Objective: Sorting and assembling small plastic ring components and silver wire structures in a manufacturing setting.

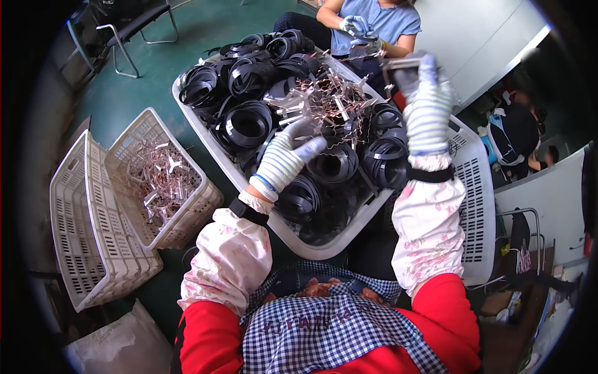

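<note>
My left hand [280,163], in a striped knit glove, hovers over the middle of the crate, next to a heap of white pieces with twisted copper-coloured wires [336,103]. Its thumb and fingers are apart, with nothing seen between them. My right hand [430,112], gloved alike, is raised above the crate's far right side. Its fingers close on a blurred grey piece [406,63] whose kind I cannot make out. Beneath both hands, coils of flat black strip [248,123] fill the white crate [293,244], and the wired pieces lie on top of them.
On the left, a white basket [208,201] holds more wired pieces, beside stacked baskets [76,243]. Another perforated basket [476,212] stands at the right. A gloved person [374,28] sits across the crate. A chair [134,28] stands far left; a pale sack [121,343] lies near left.
</note>
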A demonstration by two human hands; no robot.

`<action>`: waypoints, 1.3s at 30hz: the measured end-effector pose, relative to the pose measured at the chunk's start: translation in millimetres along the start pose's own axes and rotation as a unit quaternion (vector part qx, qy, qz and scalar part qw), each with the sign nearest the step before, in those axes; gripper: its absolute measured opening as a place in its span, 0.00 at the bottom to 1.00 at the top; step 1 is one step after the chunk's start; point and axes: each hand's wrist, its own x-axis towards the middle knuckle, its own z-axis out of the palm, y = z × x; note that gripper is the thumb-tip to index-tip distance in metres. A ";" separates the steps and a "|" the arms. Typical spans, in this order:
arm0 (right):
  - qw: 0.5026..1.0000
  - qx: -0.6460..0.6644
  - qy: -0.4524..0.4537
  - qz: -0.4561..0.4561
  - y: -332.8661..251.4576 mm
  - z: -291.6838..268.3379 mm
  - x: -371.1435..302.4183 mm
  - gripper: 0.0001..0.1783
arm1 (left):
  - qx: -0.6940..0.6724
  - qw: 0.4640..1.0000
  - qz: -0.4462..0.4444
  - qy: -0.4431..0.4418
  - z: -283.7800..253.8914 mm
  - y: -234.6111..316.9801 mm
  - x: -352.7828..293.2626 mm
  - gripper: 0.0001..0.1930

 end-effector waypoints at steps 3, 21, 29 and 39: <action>0.948 0.226 -0.084 0.206 37.6 -27.9 -35.9 0.15 | -0.109 0.987 0.048 -0.110 15.9 4.2 -4.8 0.67; 0.916 -0.062 -0.366 0.153 71.5 -42.9 -146.3 0.29 | -0.004 0.982 0.167 -0.092 34.5 13.7 -43.4 0.74; 0.929 -0.114 -0.333 0.115 68.0 -49.4 -154.0 0.15 | -0.072 0.991 0.108 -0.023 12.5 22.3 -38.5 0.20; 0.921 -0.010 -0.330 0.208 71.7 -45.6 -173.2 0.14 | -0.291 0.947 -0.138 -0.003 -25.2 18.6 -15.2 0.18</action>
